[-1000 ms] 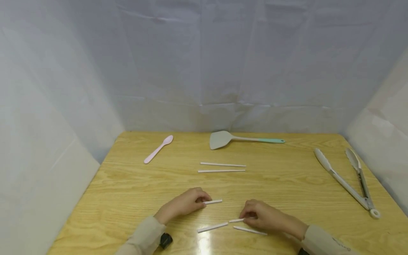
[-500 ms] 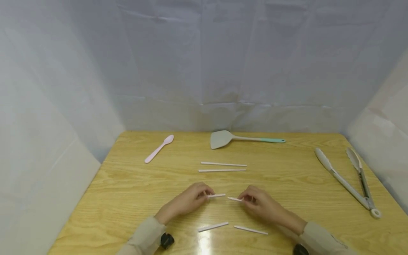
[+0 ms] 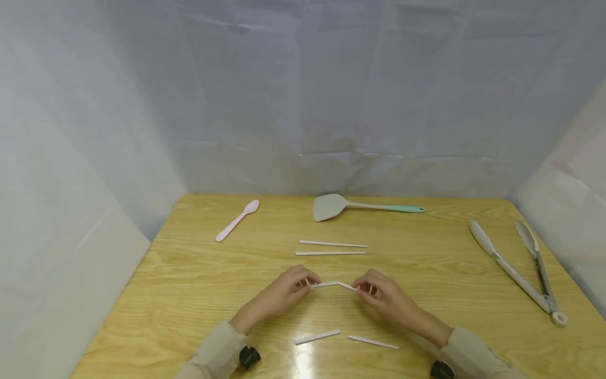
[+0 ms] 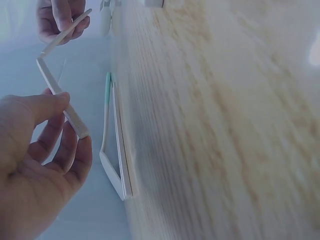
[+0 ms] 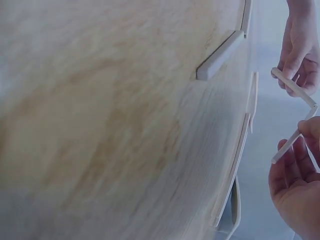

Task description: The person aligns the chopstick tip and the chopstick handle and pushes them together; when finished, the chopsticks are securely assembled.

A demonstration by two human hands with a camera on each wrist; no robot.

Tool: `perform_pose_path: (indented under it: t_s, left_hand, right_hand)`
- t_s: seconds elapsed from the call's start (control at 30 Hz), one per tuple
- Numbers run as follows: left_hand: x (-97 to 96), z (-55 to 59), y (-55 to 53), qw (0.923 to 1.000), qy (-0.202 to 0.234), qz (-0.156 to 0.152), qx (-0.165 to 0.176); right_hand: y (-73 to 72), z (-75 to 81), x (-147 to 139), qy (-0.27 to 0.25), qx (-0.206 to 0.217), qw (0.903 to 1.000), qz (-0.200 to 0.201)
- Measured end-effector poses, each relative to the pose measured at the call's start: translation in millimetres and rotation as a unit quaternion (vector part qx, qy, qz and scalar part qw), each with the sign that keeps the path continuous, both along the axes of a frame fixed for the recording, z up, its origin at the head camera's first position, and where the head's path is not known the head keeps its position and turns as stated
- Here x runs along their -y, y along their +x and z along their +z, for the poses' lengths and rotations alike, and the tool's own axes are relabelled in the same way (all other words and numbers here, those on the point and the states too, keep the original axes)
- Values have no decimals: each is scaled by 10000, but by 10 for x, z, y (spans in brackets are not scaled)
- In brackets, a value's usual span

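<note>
Your left hand [image 3: 290, 289] holds the thicker chopstick piece [image 3: 324, 285] in a narrow pinch; the left wrist view shows your thumb laid across it at about mid-length, fingertips behind and below. Your right hand [image 3: 390, 300] pinches the thinner chopstick piece [image 3: 347, 286] just as narrowly between thumb and fingers. Both pieces are off the wooden table [image 3: 189, 273], in front of you between your hands, their inner ends brought together at a shallow peak in the head view. You cannot tell for certain whether those ends touch or sit just apart.

Closer to your body, two more pieces lie on the wood, well apart from your fingers: left loose piece [image 3: 317, 337], rising slightly toward the middle, and right loose piece [image 3: 373, 342], sloping down to the right, a gap between them.

Beyond your hands lie the far chopstick [image 3: 333, 243] and the near chopstick [image 3: 330, 253], both whole, side by side without touching. Behind these: white spatula [image 3: 327, 208], mint handle pointing right. Pink spoon [image 3: 236, 221] at back left, bowl away from you. Tongs [image 3: 521, 282] at right, arms spread, ring end nearest you.
</note>
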State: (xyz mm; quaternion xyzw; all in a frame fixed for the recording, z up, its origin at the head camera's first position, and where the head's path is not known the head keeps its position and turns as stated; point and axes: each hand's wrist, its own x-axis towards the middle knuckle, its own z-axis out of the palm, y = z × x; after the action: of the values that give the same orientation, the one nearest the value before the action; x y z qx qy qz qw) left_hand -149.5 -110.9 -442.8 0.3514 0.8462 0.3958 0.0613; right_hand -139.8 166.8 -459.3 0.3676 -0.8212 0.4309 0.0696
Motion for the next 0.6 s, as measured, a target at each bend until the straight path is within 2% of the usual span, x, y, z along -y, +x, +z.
perform_pose_path:
  t_s: [0.13, 0.37, 0.6]
  left_hand:
    - [-11, 9, 4, 10000, -51, 30, -10]
    - [-17, 46, 26, 9992, -288, 228, 176]
    - [-22, 40, 19, 9991, -396, 150, -46]
  right_hand:
    - [-3, 15, -7, 37, 47, 10000, 10]
    - [-30, 36, -44, 198, -142, 9997, -63]
    - [-70, 52, -73, 373, -502, 9980, -15]
